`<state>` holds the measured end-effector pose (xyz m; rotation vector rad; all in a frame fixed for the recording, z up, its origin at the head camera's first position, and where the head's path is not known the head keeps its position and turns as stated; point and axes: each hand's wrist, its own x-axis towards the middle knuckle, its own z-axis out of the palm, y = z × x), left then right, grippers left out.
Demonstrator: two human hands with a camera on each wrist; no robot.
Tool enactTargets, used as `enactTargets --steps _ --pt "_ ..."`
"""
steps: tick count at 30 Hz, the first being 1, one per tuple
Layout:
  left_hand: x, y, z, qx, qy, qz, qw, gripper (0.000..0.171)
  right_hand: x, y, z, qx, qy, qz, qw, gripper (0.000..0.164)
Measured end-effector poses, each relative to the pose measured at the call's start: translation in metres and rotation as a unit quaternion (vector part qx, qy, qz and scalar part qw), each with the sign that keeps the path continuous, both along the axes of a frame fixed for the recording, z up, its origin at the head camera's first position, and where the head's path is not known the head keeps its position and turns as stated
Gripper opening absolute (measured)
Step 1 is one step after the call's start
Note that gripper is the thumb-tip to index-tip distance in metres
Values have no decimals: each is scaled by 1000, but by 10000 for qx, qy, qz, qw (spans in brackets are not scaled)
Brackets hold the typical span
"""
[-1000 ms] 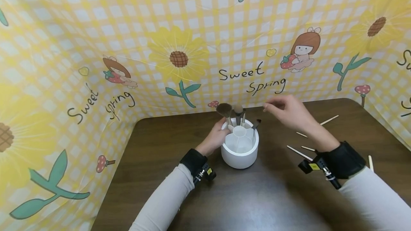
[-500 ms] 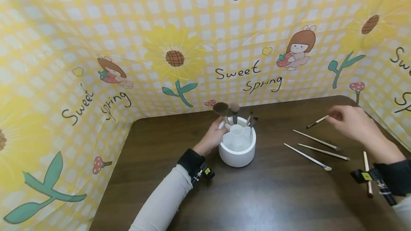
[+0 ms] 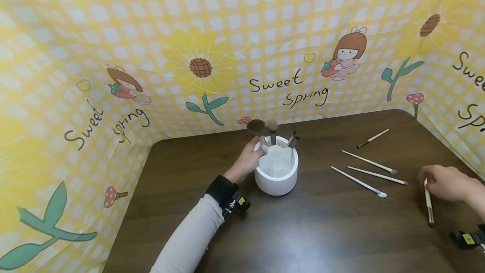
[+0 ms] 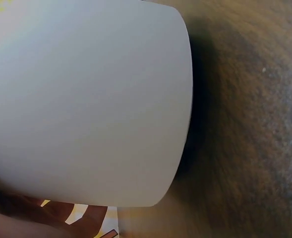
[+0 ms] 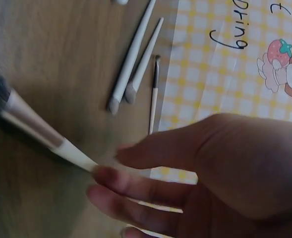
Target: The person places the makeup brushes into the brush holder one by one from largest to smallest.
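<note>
My left hand (image 3: 247,161) grips the left rim of a round white brush holder (image 3: 276,184), its thumb over the edge. Inside, the holder is divided into compartments. Several makeup brushes stand at its back, among them a wide fluffy brush (image 3: 256,127) and a rounder brush (image 3: 273,126). The holder's side wall (image 4: 91,99) fills much of the left wrist view. At the right, my right hand (image 3: 447,183) is at the handle end of a makeup brush (image 3: 428,205) lying on the table. In the right wrist view its fingertips (image 5: 106,176) meet that handle, with the thumb slightly apart.
Right of the holder, three slim pale brushes (image 3: 358,181) lie roughly parallel on the brown table (image 3: 303,235). A shorter dark-tipped brush (image 3: 373,138) lies behind them. A yellow checked sheet (image 3: 227,45) rises along the table's back and sides.
My right hand has moved from beside the holder, past the short dark-tipped brush at the back, to the rightmost brush near the front. The left hand stays on the holder.
</note>
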<state>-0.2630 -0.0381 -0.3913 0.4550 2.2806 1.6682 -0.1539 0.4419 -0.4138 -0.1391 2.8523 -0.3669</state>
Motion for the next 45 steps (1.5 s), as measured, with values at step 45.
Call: enactTargets --steps 45 --pt "-14 -5 -26 59 138 216 9997 52 -39 -193 102 -3072 3618 773 8768 9"
